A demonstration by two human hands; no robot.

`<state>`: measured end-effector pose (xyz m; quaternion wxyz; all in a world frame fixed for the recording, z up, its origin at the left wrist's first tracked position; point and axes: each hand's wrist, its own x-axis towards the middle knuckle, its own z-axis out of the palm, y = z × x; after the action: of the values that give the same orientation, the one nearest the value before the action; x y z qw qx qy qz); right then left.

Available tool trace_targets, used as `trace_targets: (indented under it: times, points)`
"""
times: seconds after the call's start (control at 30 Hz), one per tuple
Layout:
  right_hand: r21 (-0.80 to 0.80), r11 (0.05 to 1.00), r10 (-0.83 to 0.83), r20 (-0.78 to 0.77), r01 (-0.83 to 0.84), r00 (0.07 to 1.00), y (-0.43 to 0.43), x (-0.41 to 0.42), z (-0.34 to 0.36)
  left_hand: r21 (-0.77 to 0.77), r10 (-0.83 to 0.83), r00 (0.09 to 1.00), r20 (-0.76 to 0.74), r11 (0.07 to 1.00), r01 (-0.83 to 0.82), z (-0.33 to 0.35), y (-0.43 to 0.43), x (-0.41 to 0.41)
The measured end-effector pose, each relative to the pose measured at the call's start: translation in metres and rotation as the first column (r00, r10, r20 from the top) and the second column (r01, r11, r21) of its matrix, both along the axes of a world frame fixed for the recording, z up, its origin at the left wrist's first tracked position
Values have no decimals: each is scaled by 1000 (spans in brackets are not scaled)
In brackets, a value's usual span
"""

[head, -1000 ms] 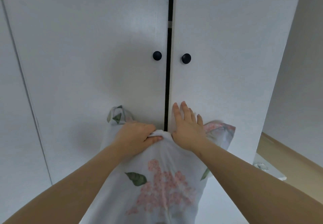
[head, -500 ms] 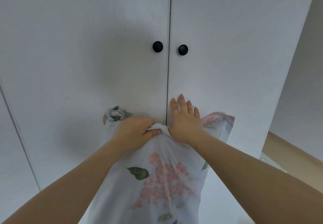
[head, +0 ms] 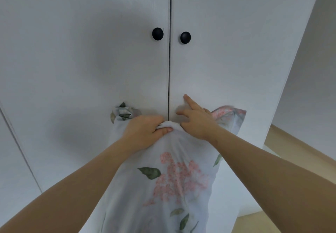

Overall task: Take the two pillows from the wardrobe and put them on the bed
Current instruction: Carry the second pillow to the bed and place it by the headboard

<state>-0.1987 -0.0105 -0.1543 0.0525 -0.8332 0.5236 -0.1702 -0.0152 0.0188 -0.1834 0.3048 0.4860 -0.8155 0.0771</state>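
A white pillow (head: 169, 182) with pink flowers and green leaves hangs in front of me, its top edge bunched up. My left hand (head: 145, 131) is shut on that bunched top edge. My right hand (head: 197, 119) rests beside it, fingers apart, one fingertip touching the right door of the white wardrobe (head: 227, 60). Both wardrobe doors are closed, with two black round knobs (head: 157, 33) either side of the centre seam. I cannot tell whether a second pillow lies behind the first. The bed is out of view.
A pale wall (head: 312, 78) stands to the right of the wardrobe. Light wooden floor (head: 298, 152) shows at the lower right. Another white wardrobe panel (head: 11, 160) continues at the far left.
The right wardrobe door went from slightly ajar to fully closed under my right hand. That hand then lifted its palm off the door, leaving one fingertip on it. My left hand kept its grip.
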Motion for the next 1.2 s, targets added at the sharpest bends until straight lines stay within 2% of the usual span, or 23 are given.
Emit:
trace_targets:
  times: [0.17, 0.3, 0.47, 0.53, 0.63, 0.8, 0.93, 1.03, 1.2]
  points:
    - [-40, 994, -95, 198, 104, 976, 16, -27, -33, -13, -23, 1000, -6, 1000, 23, -12, 1, -20]
    - [-18, 985, -160, 290, 173, 943, 40, -62, -60, 108, -2, 1000, -23, 994, 4, -33, 9, -52]
    - [7, 956, -273, 386, 293, 881, 66, -116, -94, 255, 8, 985, -174, 966, 38, -60, 21, -99]
    - [95, 932, -357, 398, 349, 845, 76, -143, -108, 313, 33, 967, -252, 949, 49, -68, 23, -118]
    - [260, 887, -445, 259, 382, 857, 99, -179, -127, 339, 46, 943, -329, 938, 72, -77, 27, -150]
    - [124, 911, -395, -20, 394, 919, 129, -227, -128, 415, -184, 951, -248, 867, 276, -92, 48, -227]
    - [232, 906, -290, -274, 355, 917, 143, -284, -123, 468, -400, 879, -260, 744, 477, -104, 63, -282]
    - [285, 878, -303, -293, 385, 907, 166, -335, -130, 495, -503, 834, -226, 678, 543, -110, 72, -338]
    - [457, 773, -433, -128, 441, 892, 201, -401, -147, 495, -635, 745, -203, 590, 638, -117, 77, -418]
